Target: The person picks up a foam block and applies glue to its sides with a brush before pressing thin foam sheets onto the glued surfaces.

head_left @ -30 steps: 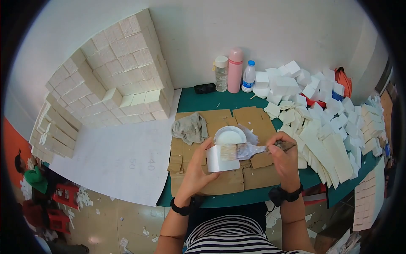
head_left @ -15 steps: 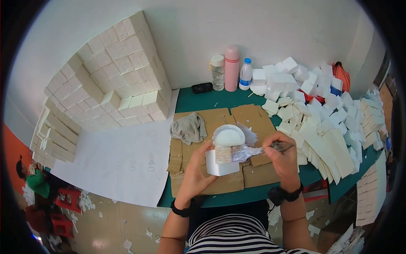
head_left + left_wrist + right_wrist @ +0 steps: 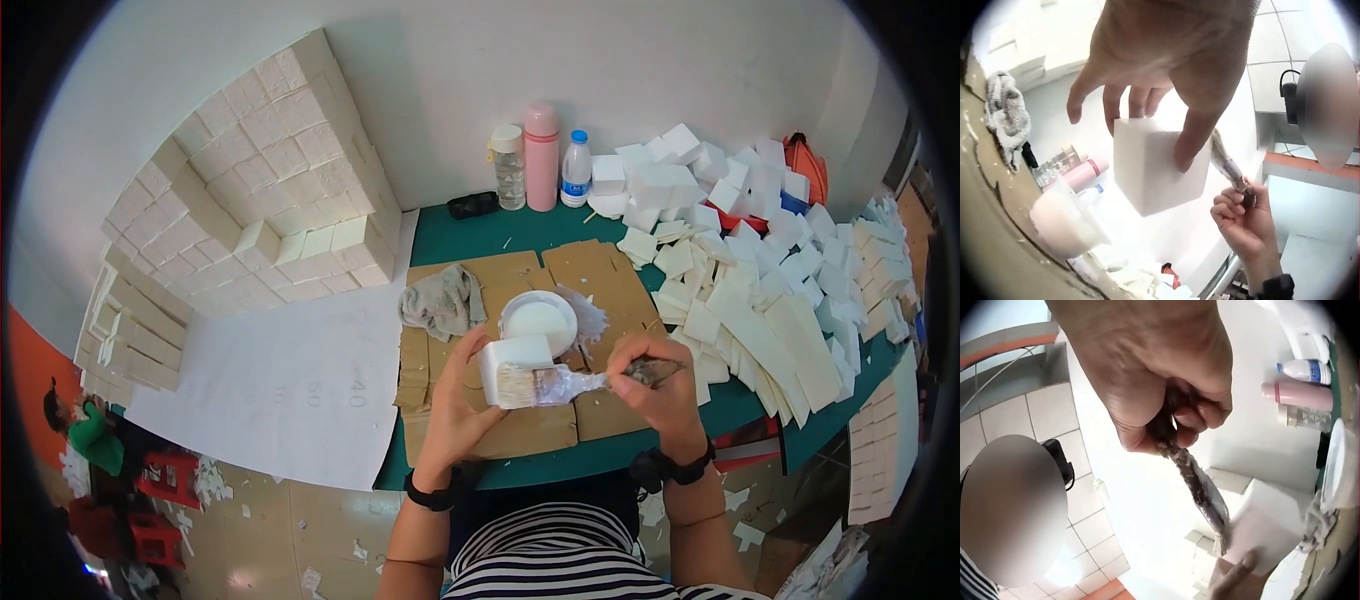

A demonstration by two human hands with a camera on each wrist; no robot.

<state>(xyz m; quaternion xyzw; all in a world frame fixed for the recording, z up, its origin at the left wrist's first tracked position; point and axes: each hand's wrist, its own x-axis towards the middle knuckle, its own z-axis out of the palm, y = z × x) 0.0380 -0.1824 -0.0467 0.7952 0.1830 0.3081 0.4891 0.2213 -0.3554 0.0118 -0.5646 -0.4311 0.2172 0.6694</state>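
My left hand (image 3: 455,410) grips a white foam block (image 3: 1154,165), thumb on one side and fingers on the other. In my right hand (image 3: 655,390) is a paintbrush (image 3: 560,384), held by its dark, crusted handle. Its bristles lie against the block's near face in the head view, and the ferrule is smeared with white. Just beyond the block stands a round white tub (image 3: 540,315) with white paste or glue inside. The tub also shows beside the block in the left wrist view.
Cardboard (image 3: 520,270) lies under the tub, with a grey cloth (image 3: 443,302) on it. Bottles and a pink flask (image 3: 541,160) stand against the wall. White blocks and cream slabs (image 3: 770,330) are heaped right. Stacked blocks (image 3: 290,150) rise left on a white sheet (image 3: 290,400).
The block has been tilted in my left hand, turning another face up. The brush has shifted slightly down and left, from across the block's upper part to its near face.
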